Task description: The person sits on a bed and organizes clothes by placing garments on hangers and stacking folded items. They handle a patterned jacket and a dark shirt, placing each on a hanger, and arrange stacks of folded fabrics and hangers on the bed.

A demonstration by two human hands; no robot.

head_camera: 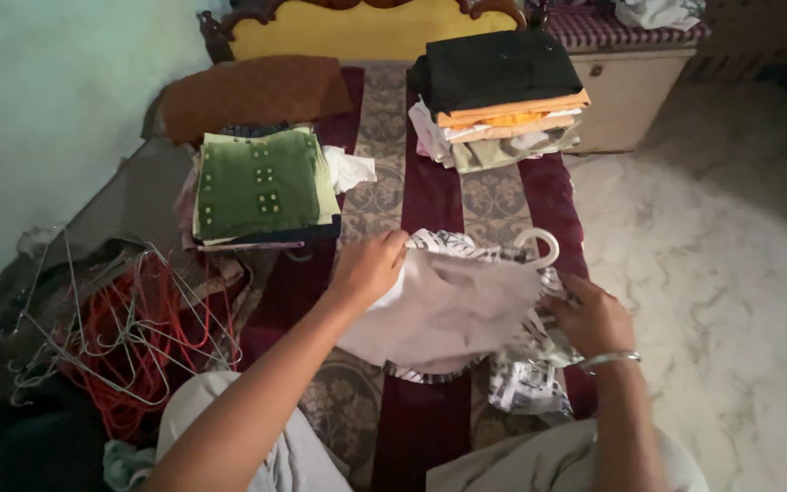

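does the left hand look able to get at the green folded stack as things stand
Probably yes, once it lets go. The left hand grips the white garment, and the green folded stack lies just beyond it on the bed, its top uncovered, with nothing between them.

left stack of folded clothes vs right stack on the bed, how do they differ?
The left stack has a green cloth with pale square motifs on top; the right stack is topped by black cloth. The left stack is nearer the hands and looks lower; the right stack looks taller, showing orange and pale layers. Both are folded piles on the patterned bed cover.
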